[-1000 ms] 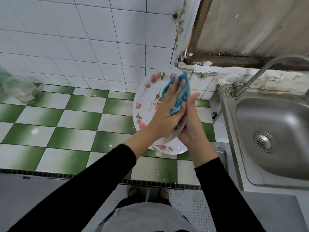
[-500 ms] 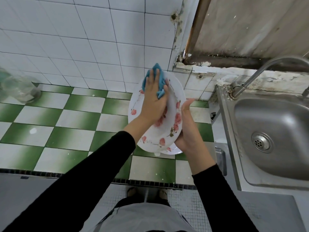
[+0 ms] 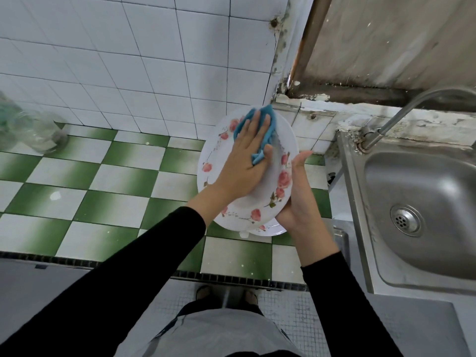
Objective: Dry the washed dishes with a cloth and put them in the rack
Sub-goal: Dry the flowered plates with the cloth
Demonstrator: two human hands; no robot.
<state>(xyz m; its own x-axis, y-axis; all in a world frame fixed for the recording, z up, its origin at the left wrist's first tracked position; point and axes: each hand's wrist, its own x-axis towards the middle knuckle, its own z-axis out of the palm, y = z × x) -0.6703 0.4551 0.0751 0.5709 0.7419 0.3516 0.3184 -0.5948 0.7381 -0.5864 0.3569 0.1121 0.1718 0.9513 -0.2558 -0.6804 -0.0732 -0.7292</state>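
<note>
Flowered plate point(image 3: 273, 181) tilted at frame centre, face to camera, long axis up-down, blue cloth point(image 3: 269, 127) on its upper part under left hand point(image 3: 242, 166), fingers flat, right hand point(image 3: 296, 202) gripping lower right rim.

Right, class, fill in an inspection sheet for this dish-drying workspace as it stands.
Surface: green-and-white tiled counter, a few white specks.
Job's things: floral plate held tilted, blue cloth on its upper part; second plate under it; no rack seen.
Clutter: glass jar, far left by wall.
Hands: left hand presses cloth flat; right hand holds plate's right rim.
Cables: nothing seen.
Surroundings: steel sink and tap at right, white wall tiles behind.
</note>
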